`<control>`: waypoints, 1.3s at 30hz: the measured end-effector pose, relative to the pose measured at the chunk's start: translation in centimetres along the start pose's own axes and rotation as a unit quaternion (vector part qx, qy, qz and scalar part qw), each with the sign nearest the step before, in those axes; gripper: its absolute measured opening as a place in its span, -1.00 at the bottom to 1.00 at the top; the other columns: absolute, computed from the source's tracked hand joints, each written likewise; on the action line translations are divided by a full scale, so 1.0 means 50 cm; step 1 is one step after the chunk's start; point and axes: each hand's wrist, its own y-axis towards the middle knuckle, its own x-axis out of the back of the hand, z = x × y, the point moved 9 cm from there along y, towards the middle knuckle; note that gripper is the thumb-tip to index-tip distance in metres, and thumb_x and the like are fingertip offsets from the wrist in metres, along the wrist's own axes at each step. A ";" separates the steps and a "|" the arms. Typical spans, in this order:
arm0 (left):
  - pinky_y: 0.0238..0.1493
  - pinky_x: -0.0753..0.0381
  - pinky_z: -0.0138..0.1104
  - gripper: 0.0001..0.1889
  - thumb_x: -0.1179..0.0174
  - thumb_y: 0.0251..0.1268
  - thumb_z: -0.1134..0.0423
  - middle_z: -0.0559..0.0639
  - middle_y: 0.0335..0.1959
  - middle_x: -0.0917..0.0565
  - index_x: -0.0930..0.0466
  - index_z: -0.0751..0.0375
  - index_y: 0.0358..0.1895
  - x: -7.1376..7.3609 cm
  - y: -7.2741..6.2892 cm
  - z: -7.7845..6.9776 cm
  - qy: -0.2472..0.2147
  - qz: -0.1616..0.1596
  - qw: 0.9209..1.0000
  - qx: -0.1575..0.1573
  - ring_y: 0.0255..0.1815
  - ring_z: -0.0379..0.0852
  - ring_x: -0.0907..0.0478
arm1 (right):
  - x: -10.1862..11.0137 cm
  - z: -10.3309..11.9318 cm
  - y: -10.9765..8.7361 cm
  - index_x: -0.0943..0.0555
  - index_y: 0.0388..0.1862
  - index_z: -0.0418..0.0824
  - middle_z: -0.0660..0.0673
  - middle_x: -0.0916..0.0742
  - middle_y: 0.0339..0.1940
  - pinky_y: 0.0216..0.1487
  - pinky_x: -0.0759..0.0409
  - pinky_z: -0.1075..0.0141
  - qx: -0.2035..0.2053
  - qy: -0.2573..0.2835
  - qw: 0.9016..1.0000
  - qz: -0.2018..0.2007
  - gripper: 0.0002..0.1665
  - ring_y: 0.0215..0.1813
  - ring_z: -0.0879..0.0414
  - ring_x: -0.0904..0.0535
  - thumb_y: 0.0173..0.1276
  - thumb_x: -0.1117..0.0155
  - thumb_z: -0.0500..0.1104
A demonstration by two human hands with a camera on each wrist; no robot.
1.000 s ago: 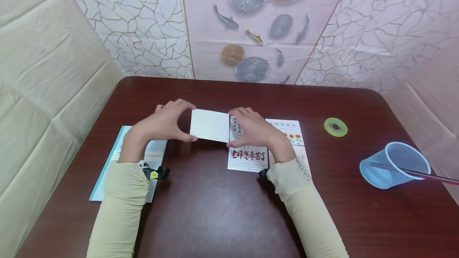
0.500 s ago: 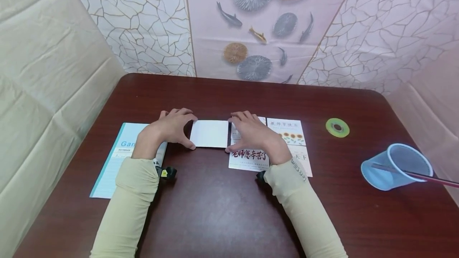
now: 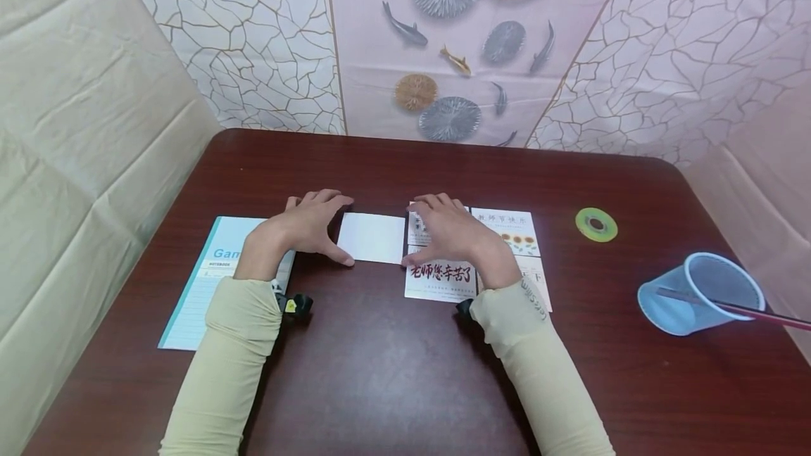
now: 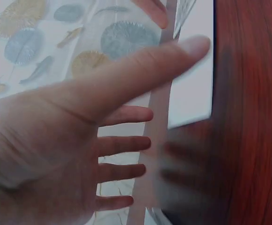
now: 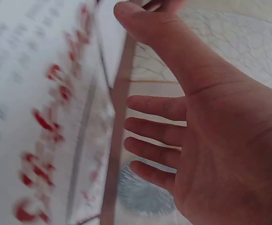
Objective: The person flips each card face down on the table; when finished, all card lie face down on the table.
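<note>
A blank white card lies flat on the dark wooden table, between my two hands. At its left edge, my left hand has its fingers straight and spread; the thumb overlaps the card's near left corner. My right hand hovers over printed cards at the right, its thumb tip right at the blank card's right edge. In the right wrist view its fingers are extended, holding nothing. Beneath that hand, a card with red brush lettering and a sunflower card show among the group, partly covered.
A notebook with a teal spine lies at the left, partly under the left forearm. Off to the right are a green ring-shaped roll and a tipped blue plastic cup holding a thin dark stick.
The blank card, earlier tilted up between both hands, has come down flat beside the printed cards. Both hands have loosened from its edges, the left one's fingers spreading.
</note>
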 end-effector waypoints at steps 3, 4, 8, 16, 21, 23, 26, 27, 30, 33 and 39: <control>0.28 0.02 0.18 0.07 -0.47 -0.13 -0.29 0.16 0.50 -0.13 -0.23 0.09 0.48 0.005 0.005 -0.038 0.003 -0.023 0.999 -0.034 0.48 0.18 -0.01 | 0.023 -0.014 -0.017 -0.32 0.44 -0.22 -0.18 -0.40 0.39 0.43 -0.02 -0.09 -0.014 0.012 1.000 -0.013 0.10 0.42 -0.14 -0.19 0.06 -0.48 0.31; 0.28 0.02 0.16 0.02 -0.45 -0.11 -0.30 0.14 0.50 -0.15 -0.27 0.06 0.46 0.005 0.007 -0.055 0.006 -0.032 0.998 -0.050 0.49 0.18 -0.01 | 0.030 -0.019 -0.025 -0.34 0.42 -0.22 -0.18 -0.42 0.37 0.42 -0.02 -0.11 -0.018 0.014 1.000 -0.017 0.06 0.41 -0.14 -0.21 0.07 -0.48 0.29; 0.32 0.04 0.12 -0.16 -0.38 0.00 -0.30 0.09 0.48 -0.20 -0.41 0.00 0.37 -0.014 0.018 -0.141 0.028 -0.044 0.991 -0.125 0.51 0.15 0.03 | 0.042 -0.034 -0.063 -0.40 0.36 -0.22 -0.19 -0.47 0.31 0.39 -0.08 -0.13 -0.022 -0.002 0.999 -0.023 -0.03 0.35 -0.15 -0.26 0.09 -0.50 0.24; 0.36 0.02 0.11 -0.19 -0.39 -0.02 -0.31 0.05 0.46 -0.24 -0.42 -0.07 0.33 -0.073 0.028 -0.231 0.123 -0.026 0.976 -0.178 0.52 0.14 0.05 | 0.011 -0.068 -0.148 -0.48 0.28 -0.22 -0.24 -0.48 0.30 0.35 -0.18 -0.15 -0.051 -0.028 0.998 0.007 -0.01 0.33 -0.17 -0.30 -0.07 -0.61 0.22; 0.36 0.02 0.11 -0.18 -0.44 -0.05 -0.25 0.07 0.46 -0.22 -0.42 -0.06 0.32 -0.085 0.029 -0.237 0.125 -0.027 0.975 -0.184 0.52 0.17 0.04 | 0.001 -0.066 -0.157 -0.50 0.22 -0.21 -0.24 -0.48 0.29 0.33 -0.19 -0.15 -0.042 -0.035 0.998 0.008 -0.03 0.32 -0.17 -0.29 -0.13 -0.66 0.17; 0.35 0.02 0.11 -0.19 -0.45 -0.05 -0.24 0.08 0.47 -0.22 -0.42 -0.05 0.32 -0.088 0.029 -0.239 0.119 -0.027 0.975 -0.188 0.52 0.17 0.04 | -0.001 -0.067 -0.156 -0.51 0.22 -0.19 -0.24 -0.47 0.31 0.34 -0.18 -0.16 -0.045 -0.039 0.998 0.011 -0.03 0.34 -0.17 -0.27 -0.14 -0.67 0.17; 0.35 0.01 0.10 -0.18 -0.46 -0.06 -0.23 0.09 0.46 -0.22 -0.41 -0.05 0.31 -0.089 0.031 -0.242 0.117 -0.029 0.974 -0.191 0.52 0.18 0.03 | -0.004 -0.069 -0.154 -0.52 0.23 -0.16 -0.25 -0.44 0.35 0.35 -0.15 -0.18 -0.052 -0.046 0.997 0.017 -0.03 0.37 -0.19 -0.23 -0.16 -0.67 0.18; 0.35 0.01 0.10 -0.17 -0.47 -0.07 -0.24 0.09 0.46 -0.22 -0.41 -0.05 0.31 -0.089 0.031 -0.243 0.117 -0.031 0.974 -0.190 0.51 0.18 0.03 | -0.005 -0.070 -0.153 -0.52 0.23 -0.15 -0.26 -0.43 0.36 0.36 -0.15 -0.19 -0.054 -0.046 0.997 0.018 -0.03 0.38 -0.19 -0.22 -0.17 -0.67 0.18; 0.34 0.00 0.10 -0.16 -0.48 -0.09 -0.24 0.08 0.45 -0.24 -0.42 -0.04 0.31 -0.087 0.032 -0.242 0.116 -0.036 0.975 -0.186 0.51 0.17 0.03 | -0.006 -0.072 -0.152 -0.54 0.23 -0.12 -0.26 -0.41 0.38 0.36 -0.13 -0.20 -0.056 -0.049 0.997 0.018 -0.04 0.40 -0.21 -0.20 -0.17 -0.67 0.18; 0.33 -0.01 0.11 -0.16 -0.49 -0.11 -0.24 0.08 0.44 -0.25 -0.42 -0.03 0.30 -0.086 0.033 -0.239 0.114 -0.037 0.976 -0.180 0.51 0.16 0.03 | -0.006 -0.072 -0.151 -0.52 0.25 -0.12 -0.27 -0.40 0.39 0.37 -0.11 -0.20 -0.055 -0.051 0.997 0.017 -0.02 0.40 -0.21 -0.19 -0.17 -0.67 0.18; 0.35 0.05 0.13 -0.20 -0.46 -0.08 -0.26 0.06 0.47 -0.22 -0.49 -0.02 0.27 -0.092 0.036 -0.230 0.113 -0.020 0.980 -0.161 0.53 0.15 0.08 | -0.002 -0.060 -0.154 -0.52 0.23 -0.09 -0.24 -0.43 0.35 0.35 -0.15 -0.21 -0.045 -0.047 0.998 0.014 -0.05 0.37 -0.18 -0.23 -0.16 -0.66 0.20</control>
